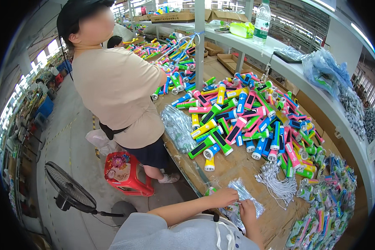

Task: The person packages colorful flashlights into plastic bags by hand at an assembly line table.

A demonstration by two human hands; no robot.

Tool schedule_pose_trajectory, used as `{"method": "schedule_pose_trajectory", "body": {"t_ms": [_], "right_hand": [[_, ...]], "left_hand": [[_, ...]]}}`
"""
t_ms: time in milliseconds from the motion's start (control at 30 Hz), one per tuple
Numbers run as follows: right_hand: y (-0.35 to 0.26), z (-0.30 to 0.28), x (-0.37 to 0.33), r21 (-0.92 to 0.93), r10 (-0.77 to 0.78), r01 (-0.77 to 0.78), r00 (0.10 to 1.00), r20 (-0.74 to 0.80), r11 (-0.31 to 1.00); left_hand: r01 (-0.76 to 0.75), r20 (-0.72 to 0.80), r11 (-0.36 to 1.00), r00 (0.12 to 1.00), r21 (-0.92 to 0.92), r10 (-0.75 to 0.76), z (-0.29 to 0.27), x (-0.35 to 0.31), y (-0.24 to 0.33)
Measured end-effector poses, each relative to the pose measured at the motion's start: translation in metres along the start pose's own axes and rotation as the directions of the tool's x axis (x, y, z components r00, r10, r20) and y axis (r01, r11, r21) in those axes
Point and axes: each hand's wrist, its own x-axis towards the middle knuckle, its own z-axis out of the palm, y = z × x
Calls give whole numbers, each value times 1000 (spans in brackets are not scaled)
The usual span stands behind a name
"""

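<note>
At the near table edge my left hand and my right hand meet, fingertips pinched together on a clear plastic bag. The crinkled bag spreads beyond and below my fingers. Something green shows through plastic just left of my left hand; its shape is partly hidden. Right of my hands lies a bundle of white wrist cords. Beyond them is a large heap of small flashlights in pink, green, blue and yellow. Bagged flashlights are piled to the right.
A stack of clear bags lies on the table's left edge. A co-worker stands at far left beside a red stool. A black fan stands nearer. The shelf holds a water bottle and more cords.
</note>
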Motion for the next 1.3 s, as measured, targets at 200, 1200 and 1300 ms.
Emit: {"method": "schedule_pose_trajectory", "body": {"t_ms": [200,1200,1300], "right_hand": [[1,6,-21,17,53,-54,998,36,998],[7,20,-45,586,534,-418,845,-30,694],[13,25,-56,662,567,-389,821,-67,641]], "left_hand": [[129,118,941,988,-313,-96,17,-9,2],[197,518,968,818,156,-250,66,44,12],[93,715,987,681,133,-160,54,59,12]]}}
